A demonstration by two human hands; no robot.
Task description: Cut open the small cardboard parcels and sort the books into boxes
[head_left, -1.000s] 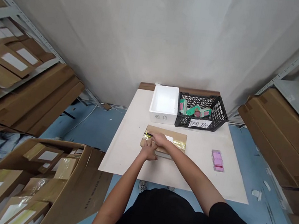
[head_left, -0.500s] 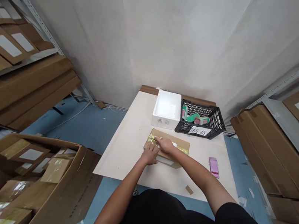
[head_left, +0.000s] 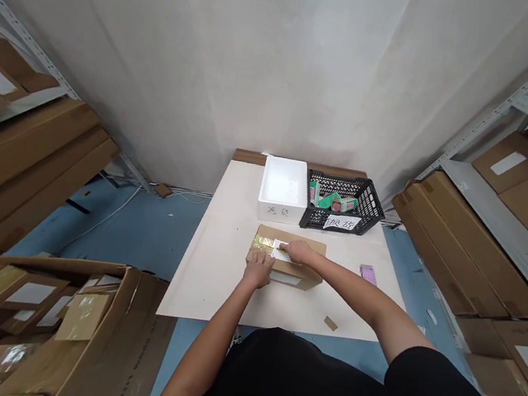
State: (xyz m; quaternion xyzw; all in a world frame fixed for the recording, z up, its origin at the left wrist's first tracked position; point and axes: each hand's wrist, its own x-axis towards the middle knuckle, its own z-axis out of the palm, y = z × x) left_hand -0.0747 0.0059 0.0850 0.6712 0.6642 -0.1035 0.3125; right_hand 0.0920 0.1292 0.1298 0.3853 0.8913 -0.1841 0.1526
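A flat brown cardboard parcel (head_left: 305, 272) sealed with yellowish tape lies in the middle of the white table (head_left: 213, 270). My left hand (head_left: 259, 268) rests on the parcel's near left corner, fingers curled over the edge, holding it down. My right hand (head_left: 296, 250) sits on top of the parcel at the tape seam, fingers closed around a thin dark tool whose tip points left along the tape. A white label shows beside that hand.
A white foam box (head_left: 284, 190) and a black plastic crate (head_left: 345, 205) of green and pink packs stand at the table's back. A pink item (head_left: 368, 274) lies right of the parcel, a cardboard scrap (head_left: 330, 323) near the front edge. An open carton (head_left: 77, 322) of parcels stands at lower left; shelves flank both sides.
My right hand has moved rightward along the tape seam, from the parcel's left end toward its middle. My left hand stays on the near left corner. The camera view shifted slightly.
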